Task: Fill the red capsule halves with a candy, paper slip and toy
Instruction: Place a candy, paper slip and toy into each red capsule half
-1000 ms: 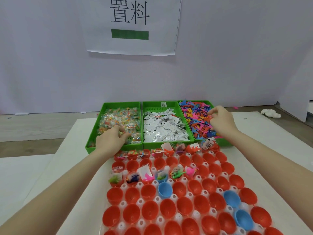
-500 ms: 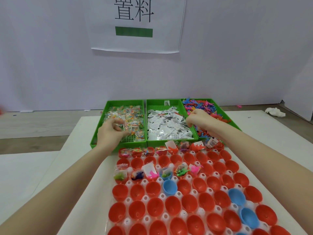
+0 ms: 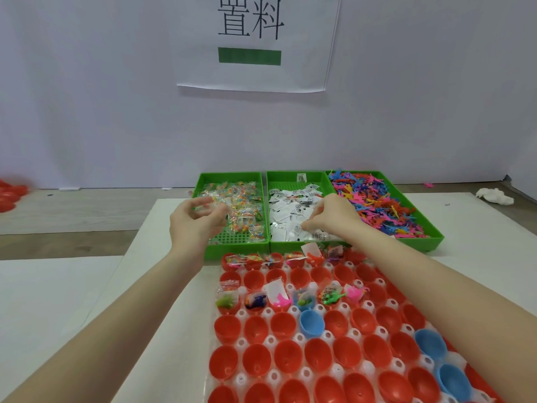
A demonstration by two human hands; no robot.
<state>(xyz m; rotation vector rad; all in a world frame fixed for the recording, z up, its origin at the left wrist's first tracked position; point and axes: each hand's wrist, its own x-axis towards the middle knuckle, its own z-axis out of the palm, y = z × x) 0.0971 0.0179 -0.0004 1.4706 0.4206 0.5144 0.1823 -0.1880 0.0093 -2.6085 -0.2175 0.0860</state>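
Rows of red capsule halves (image 3: 257, 330) sit in a clear holder in front of me; several in the back rows hold candy, slips and toys (image 3: 332, 296). Behind them stand three green trays: candy packets (image 3: 244, 210), paper slips (image 3: 286, 216) and small coloured toys (image 3: 377, 205). My left hand (image 3: 194, 222) hovers over the candy tray's near left corner, fingers curled round a clear candy packet that looks blurred. My right hand (image 3: 331, 216) is down in the slip tray, its fingertips pinching at a paper slip. Whether it also hides a toy is unclear.
Three blue capsule halves (image 3: 312, 322) sit among the red ones. A white sheet covers the table (image 3: 162, 271). Red pieces (image 3: 11, 193) lie at the far left, a crumpled white tissue (image 3: 494, 196) at the far right. A printed sign (image 3: 252, 42) hangs on the wall.
My right hand has moved left from the toy tray to the paper slip tray. My left hand has lifted off the candy pile with a packet.
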